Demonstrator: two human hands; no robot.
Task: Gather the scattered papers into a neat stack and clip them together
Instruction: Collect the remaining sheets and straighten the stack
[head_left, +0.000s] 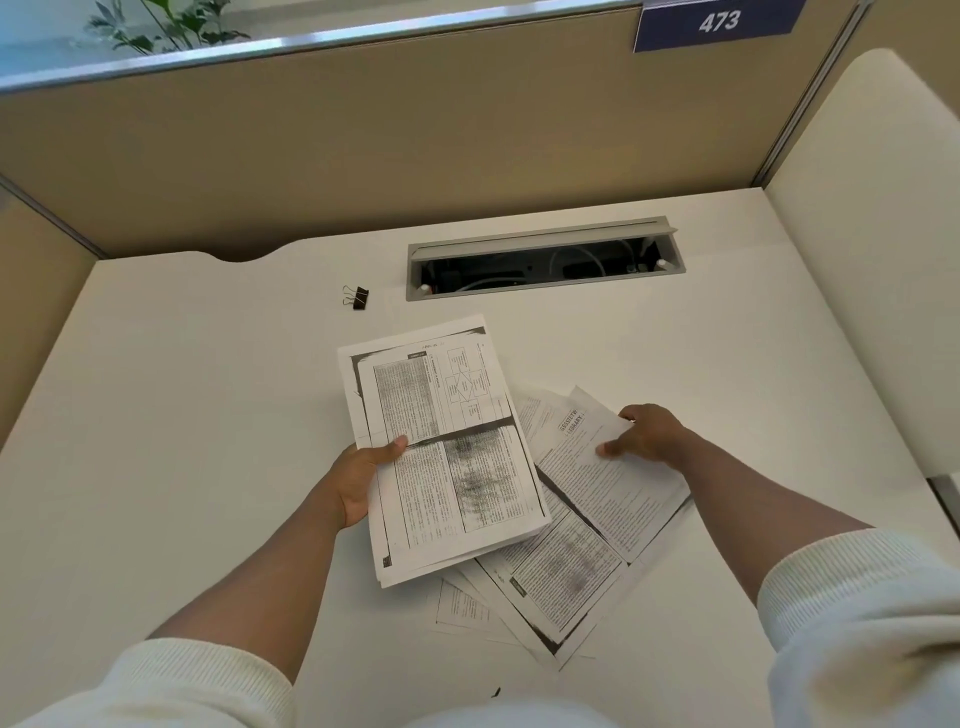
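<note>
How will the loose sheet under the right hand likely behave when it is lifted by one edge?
The loose sheet will probably droop, being single and thin. It may slide off the papers beneath, which lie smooth and fanned. The right hand likely finds it very light.

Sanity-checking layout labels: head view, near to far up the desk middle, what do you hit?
loose sheets → held stack → binder clip → cable tray → partition → 473 sign
</note>
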